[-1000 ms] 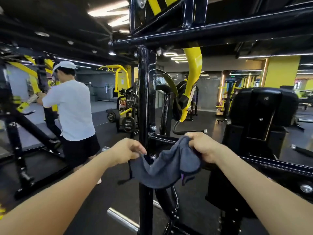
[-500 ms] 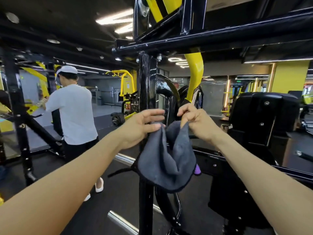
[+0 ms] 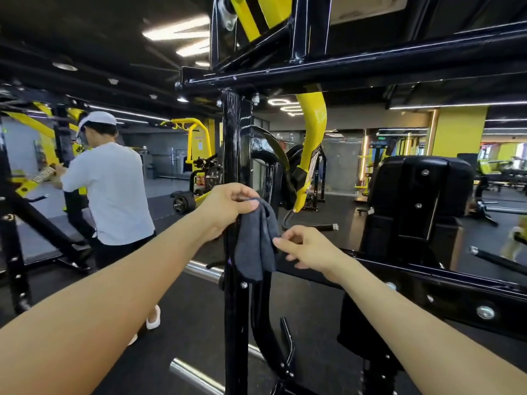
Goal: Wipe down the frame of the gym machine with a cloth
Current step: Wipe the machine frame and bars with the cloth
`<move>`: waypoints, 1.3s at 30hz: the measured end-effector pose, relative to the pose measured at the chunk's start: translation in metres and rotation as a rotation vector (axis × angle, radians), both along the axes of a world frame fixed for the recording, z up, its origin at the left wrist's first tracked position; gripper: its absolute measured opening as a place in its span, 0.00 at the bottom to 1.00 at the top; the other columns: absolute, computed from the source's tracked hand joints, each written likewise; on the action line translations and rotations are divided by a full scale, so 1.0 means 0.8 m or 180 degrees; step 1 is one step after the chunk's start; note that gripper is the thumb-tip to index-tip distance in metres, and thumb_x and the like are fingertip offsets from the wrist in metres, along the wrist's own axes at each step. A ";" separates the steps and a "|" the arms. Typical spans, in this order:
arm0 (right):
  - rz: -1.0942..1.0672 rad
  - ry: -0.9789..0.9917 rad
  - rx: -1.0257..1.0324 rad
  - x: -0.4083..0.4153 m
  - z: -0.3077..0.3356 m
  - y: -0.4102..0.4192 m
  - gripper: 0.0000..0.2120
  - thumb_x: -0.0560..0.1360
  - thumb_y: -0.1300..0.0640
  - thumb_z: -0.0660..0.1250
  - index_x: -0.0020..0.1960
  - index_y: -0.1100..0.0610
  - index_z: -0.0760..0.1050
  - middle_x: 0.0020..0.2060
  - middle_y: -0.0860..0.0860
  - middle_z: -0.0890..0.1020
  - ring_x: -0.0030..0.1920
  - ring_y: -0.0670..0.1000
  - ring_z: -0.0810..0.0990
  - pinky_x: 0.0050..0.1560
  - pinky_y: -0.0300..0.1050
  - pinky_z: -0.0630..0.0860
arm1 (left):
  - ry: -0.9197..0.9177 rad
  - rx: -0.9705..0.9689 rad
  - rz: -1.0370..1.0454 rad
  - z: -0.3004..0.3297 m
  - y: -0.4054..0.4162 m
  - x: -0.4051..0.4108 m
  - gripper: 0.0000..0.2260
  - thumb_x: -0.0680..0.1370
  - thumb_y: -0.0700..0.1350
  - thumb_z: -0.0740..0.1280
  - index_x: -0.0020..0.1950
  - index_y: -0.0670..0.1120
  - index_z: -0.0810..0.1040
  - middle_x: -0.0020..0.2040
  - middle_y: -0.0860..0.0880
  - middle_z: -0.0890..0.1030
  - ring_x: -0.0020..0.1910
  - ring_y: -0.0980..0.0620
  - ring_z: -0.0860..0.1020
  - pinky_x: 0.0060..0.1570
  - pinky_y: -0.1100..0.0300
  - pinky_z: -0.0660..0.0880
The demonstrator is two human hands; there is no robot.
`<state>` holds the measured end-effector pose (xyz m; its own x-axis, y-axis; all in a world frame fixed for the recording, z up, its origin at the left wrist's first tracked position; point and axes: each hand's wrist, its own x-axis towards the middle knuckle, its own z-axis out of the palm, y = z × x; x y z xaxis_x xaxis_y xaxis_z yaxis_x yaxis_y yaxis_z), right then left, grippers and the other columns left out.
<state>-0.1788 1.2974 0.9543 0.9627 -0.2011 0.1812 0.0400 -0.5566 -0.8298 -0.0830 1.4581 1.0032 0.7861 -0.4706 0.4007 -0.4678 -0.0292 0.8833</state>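
At far left we see a person in a white T-shirt and cap [image 3: 109,183] standing at a yellow-and-black machine, back to us. Our left hand [image 3: 228,208] pinches the top of the grey cloth [image 3: 256,240] between thumb and curled fingers, holding it against the black upright post [image 3: 235,155] of the gym machine frame, where it hangs in folds. Our right hand [image 3: 306,248], fingers loosely spread, touches the cloth's right edge with one fingertip. A black padded seat back [image 3: 419,195] stands at right.
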 end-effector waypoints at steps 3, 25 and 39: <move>-0.0148 -0.0188 -0.0051 0.015 0.000 0.019 0.09 0.77 0.51 0.66 0.47 0.57 0.71 0.37 0.51 0.76 0.39 0.52 0.78 0.36 0.42 0.73 | 0.0034 -0.0297 0.0248 0.004 0.008 0.008 0.07 0.76 0.33 0.67 0.43 0.45 0.79 0.42 0.47 0.80 0.45 0.50 0.77 0.45 0.60 0.75; -0.1220 -0.1234 -0.0077 0.074 0.065 0.062 0.08 0.78 0.58 0.65 0.54 0.58 0.67 0.46 0.53 0.73 0.44 0.51 0.72 0.44 0.45 0.72 | 0.1610 -0.0859 -0.0777 0.011 0.081 0.019 0.10 0.81 0.43 0.59 0.51 0.41 0.79 0.43 0.44 0.83 0.42 0.48 0.81 0.45 0.53 0.76; -0.0007 -0.1020 0.1623 0.085 0.060 0.053 0.09 0.81 0.62 0.58 0.48 0.59 0.76 0.44 0.58 0.82 0.43 0.56 0.81 0.43 0.47 0.77 | 0.0997 -0.0022 -0.0494 0.023 0.025 0.059 0.05 0.78 0.48 0.66 0.49 0.47 0.78 0.42 0.50 0.82 0.43 0.51 0.79 0.45 0.57 0.75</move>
